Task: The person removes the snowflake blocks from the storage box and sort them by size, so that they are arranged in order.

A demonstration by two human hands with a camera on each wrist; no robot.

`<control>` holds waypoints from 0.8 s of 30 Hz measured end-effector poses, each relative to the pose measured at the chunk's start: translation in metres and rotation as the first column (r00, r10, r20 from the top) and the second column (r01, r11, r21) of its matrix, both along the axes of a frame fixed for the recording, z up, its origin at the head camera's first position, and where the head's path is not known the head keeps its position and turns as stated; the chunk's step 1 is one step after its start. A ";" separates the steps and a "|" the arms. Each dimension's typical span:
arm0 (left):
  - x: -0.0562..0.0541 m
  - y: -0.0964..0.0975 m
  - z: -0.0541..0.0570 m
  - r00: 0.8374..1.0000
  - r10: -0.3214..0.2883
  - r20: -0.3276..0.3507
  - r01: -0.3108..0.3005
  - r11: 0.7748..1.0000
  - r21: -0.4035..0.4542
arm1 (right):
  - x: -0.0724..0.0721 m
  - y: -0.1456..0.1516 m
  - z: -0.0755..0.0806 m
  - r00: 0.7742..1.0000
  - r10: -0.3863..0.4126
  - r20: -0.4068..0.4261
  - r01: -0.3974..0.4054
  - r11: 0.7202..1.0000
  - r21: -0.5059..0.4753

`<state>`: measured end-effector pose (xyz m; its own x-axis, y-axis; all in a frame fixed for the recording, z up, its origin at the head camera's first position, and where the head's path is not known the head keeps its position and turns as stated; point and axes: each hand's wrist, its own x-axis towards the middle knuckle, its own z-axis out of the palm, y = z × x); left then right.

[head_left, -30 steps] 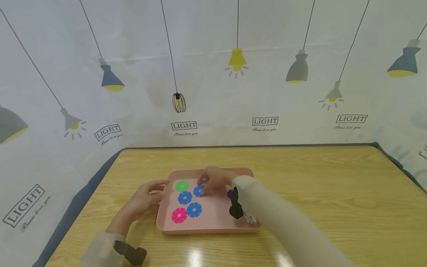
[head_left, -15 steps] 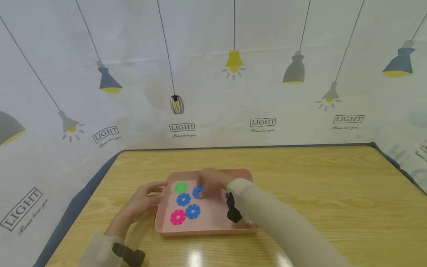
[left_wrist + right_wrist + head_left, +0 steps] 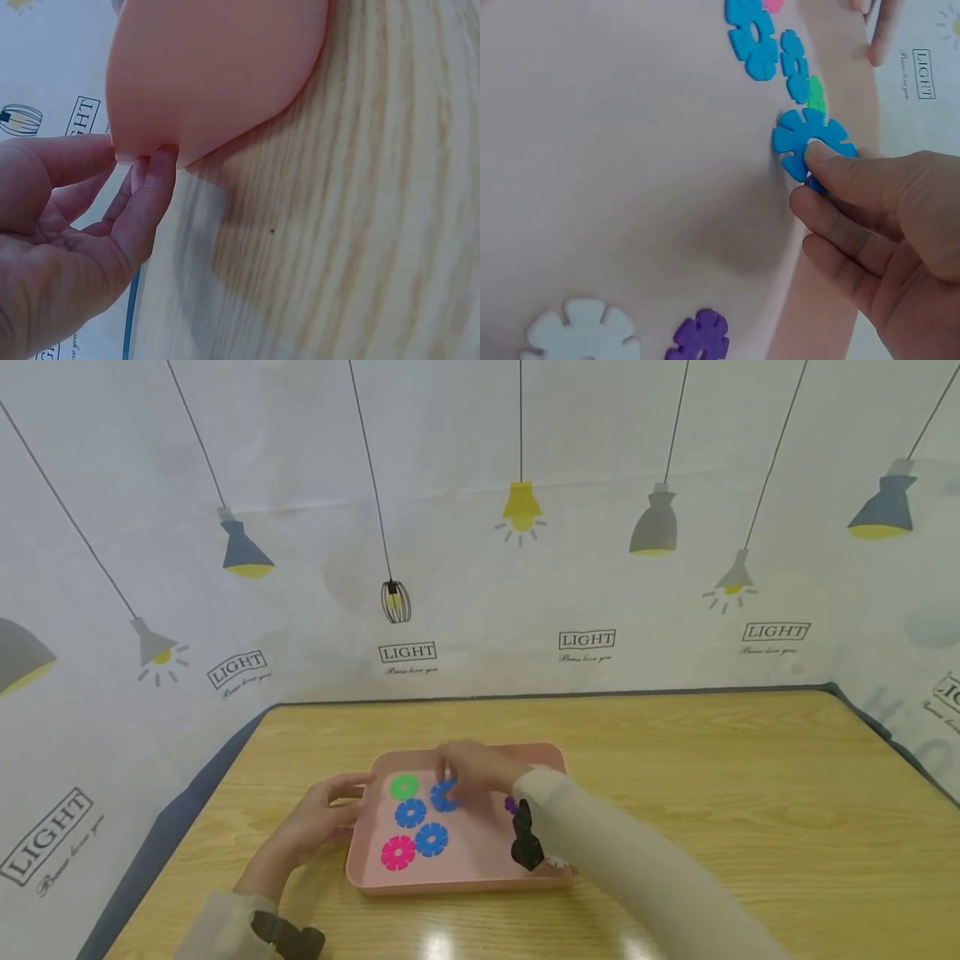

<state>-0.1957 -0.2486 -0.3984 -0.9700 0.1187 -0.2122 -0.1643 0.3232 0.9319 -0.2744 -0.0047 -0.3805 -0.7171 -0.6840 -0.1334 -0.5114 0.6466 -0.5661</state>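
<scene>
My right hand [image 3: 476,768] pinches a blue interlocking disc [image 3: 791,142] between thumb and fingers, over the far part of a pink tray [image 3: 465,883]. That disc is tilted up, partly covered by the thumb. My left hand [image 3: 97,217] holds the tray's left edge, its fingertips at the rim. To the left inside the tray lie a green disc [image 3: 404,787], a pink disc [image 3: 398,853] and two more blue discs, one [image 3: 410,813] above the other [image 3: 431,840]. A purple disc [image 3: 699,337] and a white disc [image 3: 583,334] lie under my right forearm.
The tray stands on a wood-grain table [image 3: 712,793]. Behind it rises a pale cloth [image 3: 465,552] printed with hanging lamps. A black wrist strap [image 3: 525,839] is on my right sleeve, and another [image 3: 288,935] is on the left one.
My right hand has taken hold of the blue disc, which is now tilted up between the fingers. My left hand stays at the tray's edge. The head view has shifted slightly.
</scene>
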 end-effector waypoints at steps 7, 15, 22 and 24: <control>-0.001 -0.001 0.000 1.000 -0.005 0.003 0.005 1.000 0.009 | 0.000 0.016 0.017 0.997 0.046 -0.061 -0.049 0.998 -0.040; 0.000 -0.003 -0.001 1.000 0.014 0.007 -0.014 1.000 -0.008 | -0.007 0.076 0.032 0.997 0.011 -0.081 -0.022 0.991 -0.136; -0.001 -0.002 -0.005 1.000 0.003 -0.008 -0.003 1.000 0.018 | -0.006 0.147 0.035 0.995 -0.046 -0.090 0.027 0.980 -0.198; -0.001 -0.002 -0.005 1.000 0.004 -0.009 -0.004 1.000 0.019 | -0.004 0.164 0.034 0.994 -0.074 -0.080 0.055 0.975 -0.215</control>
